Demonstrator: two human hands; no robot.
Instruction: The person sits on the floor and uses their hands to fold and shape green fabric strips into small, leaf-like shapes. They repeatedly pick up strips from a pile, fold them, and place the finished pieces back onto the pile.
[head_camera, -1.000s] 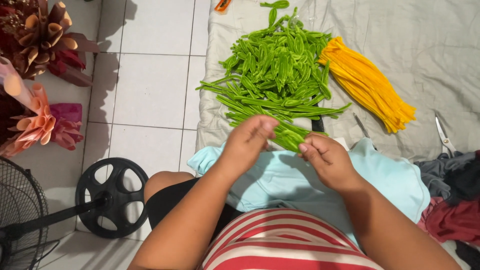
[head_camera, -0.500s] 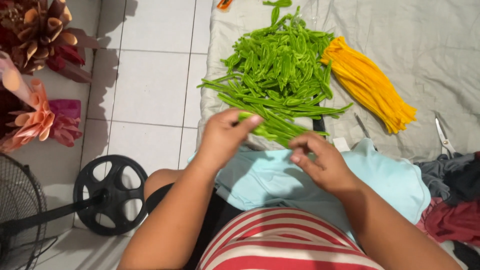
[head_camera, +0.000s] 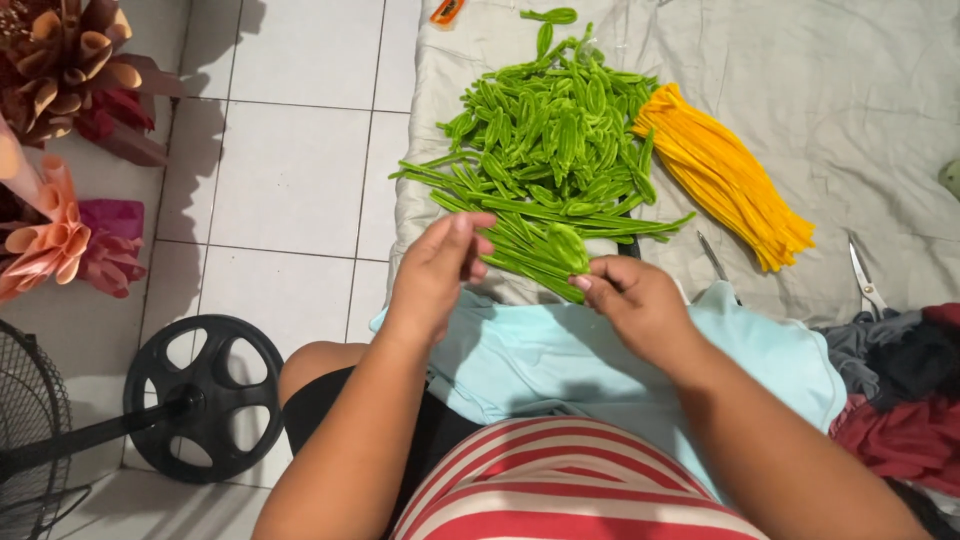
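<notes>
A heap of green pipe-cleaner leaf stems (head_camera: 545, 150) lies on a pale grey cloth (head_camera: 820, 90) spread over the floor. Beside it on the right is a bundle of yellow-orange stems (head_camera: 725, 178). My right hand (head_camera: 632, 305) pinches one green leaf-shaped stem (head_camera: 566, 247) by its near end. Just over the near end of the green heap, my left hand (head_camera: 437, 270) has its fingers curled and apart, and I see nothing gripped in it. A light blue cloth (head_camera: 600, 355) covers my lap under both hands.
Scissors (head_camera: 866, 280) lie on the cloth at the right, a thin metal tool (head_camera: 712, 257) near the yellow bundle. Paper flower bouquets (head_camera: 60, 70) stand at the left on white tiles, with a black fan base (head_camera: 205, 395) below. Dark clothes (head_camera: 900, 400) pile at right.
My left hand has lifted away from my right hand and moved up-left over the green heap. The right hand now holds a green leaf stem.
</notes>
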